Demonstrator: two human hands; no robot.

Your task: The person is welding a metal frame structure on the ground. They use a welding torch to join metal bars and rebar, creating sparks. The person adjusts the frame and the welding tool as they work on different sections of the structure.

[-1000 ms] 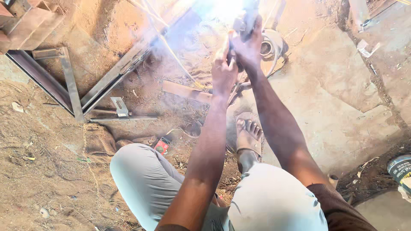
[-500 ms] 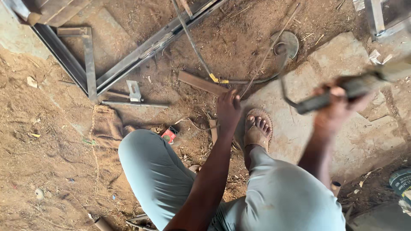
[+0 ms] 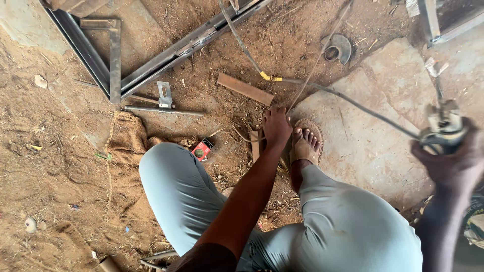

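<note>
Wrapped tight around a blurred welding electrode holder (image 3: 443,132), the right hand (image 3: 451,163) hangs over the stone slab (image 3: 368,146) near its right edge, a dark cable (image 3: 353,103) trailing leftward. Fingers spread, the left hand (image 3: 277,127) presses down on the dirt ground (image 3: 60,166) by small metal strips (image 3: 255,145), just beside the sandalled foot (image 3: 305,143).

The ground (image 3: 55,166) is dry, crumbly earth, matt and rough; the stone slab (image 3: 373,146) is dull and dusty. The angle-iron frame (image 3: 171,53) is grey metal with a faint sheen, the flat bar (image 3: 245,88) rusty. Coarse woven sacking (image 3: 126,138); smooth pale cloth trousers (image 3: 176,186); rubbery matt cable (image 3: 363,108)
</note>
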